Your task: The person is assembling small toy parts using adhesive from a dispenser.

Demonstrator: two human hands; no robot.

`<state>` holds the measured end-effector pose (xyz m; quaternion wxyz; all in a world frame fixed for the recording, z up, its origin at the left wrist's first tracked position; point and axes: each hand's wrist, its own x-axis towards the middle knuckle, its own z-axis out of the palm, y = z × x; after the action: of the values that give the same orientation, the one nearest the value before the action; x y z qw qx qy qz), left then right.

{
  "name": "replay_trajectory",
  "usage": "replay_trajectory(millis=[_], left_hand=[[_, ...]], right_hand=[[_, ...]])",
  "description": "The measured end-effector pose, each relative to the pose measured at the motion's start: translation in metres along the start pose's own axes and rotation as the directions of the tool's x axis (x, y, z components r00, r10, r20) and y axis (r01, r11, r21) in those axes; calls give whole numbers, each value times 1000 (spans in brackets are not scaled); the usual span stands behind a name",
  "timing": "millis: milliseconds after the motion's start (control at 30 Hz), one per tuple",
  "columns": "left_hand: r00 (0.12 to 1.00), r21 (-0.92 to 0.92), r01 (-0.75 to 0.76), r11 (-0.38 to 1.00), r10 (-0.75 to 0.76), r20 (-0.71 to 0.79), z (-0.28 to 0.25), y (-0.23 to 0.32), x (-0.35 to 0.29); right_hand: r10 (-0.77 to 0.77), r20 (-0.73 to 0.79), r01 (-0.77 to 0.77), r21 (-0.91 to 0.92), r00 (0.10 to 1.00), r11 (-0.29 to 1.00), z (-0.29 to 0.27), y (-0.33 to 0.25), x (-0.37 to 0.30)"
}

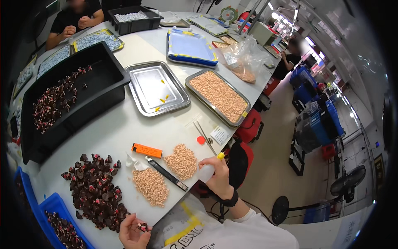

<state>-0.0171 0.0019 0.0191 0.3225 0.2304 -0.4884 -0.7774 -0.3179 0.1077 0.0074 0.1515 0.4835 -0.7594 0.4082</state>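
Note:
In my right hand [219, 179], closed round it, is a small translucent white squeeze bottle [206, 172] with a yellow tip. My left hand [134, 233] is at the table's near edge, its fingers closed on a small dark part [142, 227] with red and white on it. Beside that hand spreads a large pile of similar dark parts [96, 189]. Two heaps of small beige pieces, a nearer heap [150, 186] and a farther heap [180, 162], lie between my hands. A black-handled cutter [166, 173] separates them, with an orange box [146, 150] behind.
Tweezers [203, 137] lie past the heaps. A beige-filled tray [219, 95], a metal tray [155, 89] with yellow bits and a black bin [99, 97] stand farther off. A blue bin [54, 201] is at lower left. A person [76, 20] sits across the table.

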Motion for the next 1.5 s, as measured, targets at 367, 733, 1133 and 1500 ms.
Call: replay_trajectory(millis=[367,733,1133,1500], left_hand=[[991,242,-9,970,-25,134,-15,2,-9],[968,347,-151,926,68,240,-17,11,12],[924,211,-363,908,380,-48,-10,-15,1],[883,532,-434,727,459,94,-17,-19,-6]], right_hand=[[-540,154,286,713,827,641,33,-137,-4],[-559,341,194,698,756,689,34,-129,6],[-455,414,-49,780,789,624,33,-129,-3],[-440,503,-145,764,744,629,43,-139,-3]])
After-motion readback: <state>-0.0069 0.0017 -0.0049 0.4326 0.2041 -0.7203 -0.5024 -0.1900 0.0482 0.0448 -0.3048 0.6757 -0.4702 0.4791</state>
